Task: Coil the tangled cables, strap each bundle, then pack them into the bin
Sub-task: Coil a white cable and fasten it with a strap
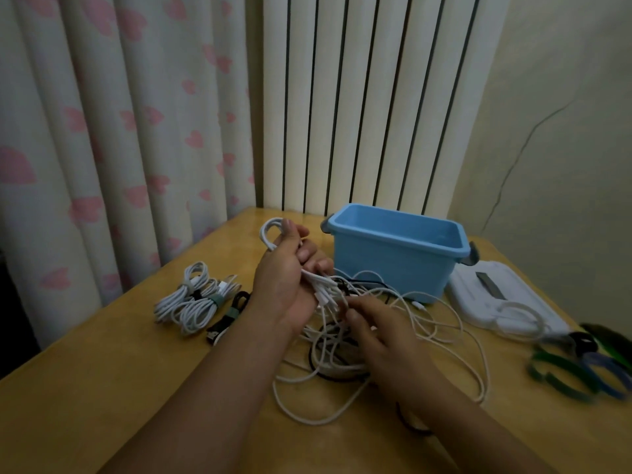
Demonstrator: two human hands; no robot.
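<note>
The left hand (285, 271) is raised above the bench (102, 388), its fingers curled round a half-wound white cable coil (270, 236), while the right hand (379, 331) pinches a strand in the tangled cables (359, 340) lying loose in front of the blue bin (393, 265). Strapped bundles (195, 299) lie to the left of the hands. A white lid (496, 299) sits right of the bin, and coloured straps (581, 364) lie at the far right.

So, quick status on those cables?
Left hand grips half-coiled white cable. Right hand picks at tangled pile. Blue plastic bin looks empty; strapped bundles wait leftward.
</note>
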